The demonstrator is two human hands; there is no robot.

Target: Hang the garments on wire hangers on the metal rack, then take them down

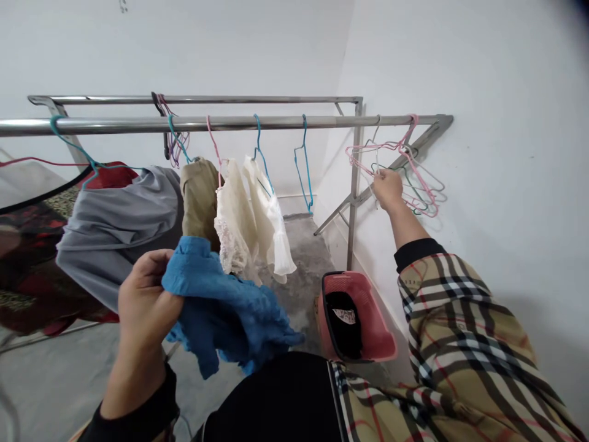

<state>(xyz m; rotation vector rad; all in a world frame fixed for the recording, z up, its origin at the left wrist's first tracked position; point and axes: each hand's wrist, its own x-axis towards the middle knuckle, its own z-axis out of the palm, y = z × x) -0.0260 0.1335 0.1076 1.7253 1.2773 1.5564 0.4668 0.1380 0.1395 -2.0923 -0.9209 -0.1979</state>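
Note:
My left hand (150,301) grips a blue garment (221,301) by its upper edge, and the cloth hangs down in front of me. Out to the right, my right hand (389,190) is closed on a clothes hanger (378,153), a pale one that hooks over the front rail. Pink hangers (421,169) and a green one crowd around it, partly overlapping. A bare blue hanger (304,162) hangs between my two hands. Just beyond the blue garment hang a cream lace garment (234,227), a white one (276,236) and an olive garment (200,190).
The metal front rail (276,124) spans the view, with a second rail (221,99) behind. A grey garment (124,215) and a dark patterned one (37,264) hang at the left. A pink basket (380,319) holding dark cloth stands on the floor by the right wall.

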